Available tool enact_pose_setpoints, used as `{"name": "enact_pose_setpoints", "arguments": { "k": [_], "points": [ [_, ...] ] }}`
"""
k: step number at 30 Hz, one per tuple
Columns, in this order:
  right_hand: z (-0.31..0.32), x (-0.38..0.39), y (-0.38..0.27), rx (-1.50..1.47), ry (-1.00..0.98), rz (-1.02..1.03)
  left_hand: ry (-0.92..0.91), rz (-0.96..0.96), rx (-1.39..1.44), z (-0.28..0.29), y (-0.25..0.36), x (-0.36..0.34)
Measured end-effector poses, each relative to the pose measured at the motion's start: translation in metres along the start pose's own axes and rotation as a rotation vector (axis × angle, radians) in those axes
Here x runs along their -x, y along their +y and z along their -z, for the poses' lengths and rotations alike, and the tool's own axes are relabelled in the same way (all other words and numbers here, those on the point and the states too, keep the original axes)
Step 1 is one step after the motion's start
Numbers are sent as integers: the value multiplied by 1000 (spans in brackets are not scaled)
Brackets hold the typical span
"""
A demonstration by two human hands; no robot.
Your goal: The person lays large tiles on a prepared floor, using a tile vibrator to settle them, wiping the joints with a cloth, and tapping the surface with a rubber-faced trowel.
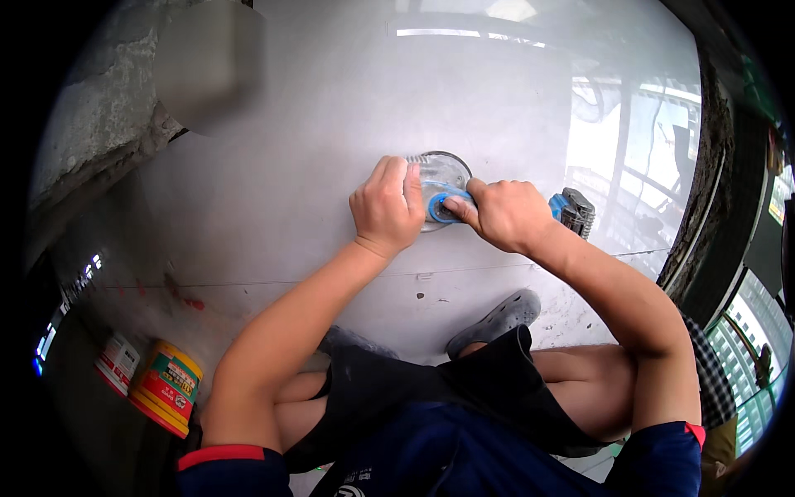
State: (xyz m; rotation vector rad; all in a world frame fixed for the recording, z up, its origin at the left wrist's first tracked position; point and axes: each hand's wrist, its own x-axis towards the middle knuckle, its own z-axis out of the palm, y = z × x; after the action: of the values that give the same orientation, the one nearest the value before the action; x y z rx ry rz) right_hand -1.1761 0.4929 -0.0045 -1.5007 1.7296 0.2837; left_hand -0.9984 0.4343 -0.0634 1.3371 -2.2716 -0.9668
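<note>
A blue and grey cordless power tool (454, 195) rests with its round, dark-rimmed base flat on a large glossy grey tile (331, 108). My left hand (387, 203) is closed at the left side of its round head; the part inside the fist is mostly hidden. Around the tool's body wraps my right hand (509, 215), its thumb lying by the blue ring on top. Past that hand, to the right, the dark battery end (577, 214) sticks out. Whether the tool is running cannot be told.
A tile seam (331, 280) crosses before my feet, with crumbs near it. My grey clog (501, 323) stands close by. At lower left are a yellow and red tub (168, 388) and a white and red can (118, 362). Rough concrete (108, 108) borders the far left; a cable runs along the right edge.
</note>
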Motion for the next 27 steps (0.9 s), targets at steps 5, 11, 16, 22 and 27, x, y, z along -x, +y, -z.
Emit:
{"name": "enact_pose_setpoints", "arguments": {
  "k": [5,11,16,22,27],
  "points": [
    [-10,3,-4,-11,7,28,5,29,75,6,-2,12],
    [-18,9,-9,15,4,54,16,11,116,5,-6,29],
    [-23,14,-8,36,-10,42,14,14,87,3,-3,38],
    [-5,13,-27,1,-108,-4,19,82,60,1,-7,44],
    [10,32,-24,-82,-79,35,-163,146,292,12,-13,21]
  ]
}}
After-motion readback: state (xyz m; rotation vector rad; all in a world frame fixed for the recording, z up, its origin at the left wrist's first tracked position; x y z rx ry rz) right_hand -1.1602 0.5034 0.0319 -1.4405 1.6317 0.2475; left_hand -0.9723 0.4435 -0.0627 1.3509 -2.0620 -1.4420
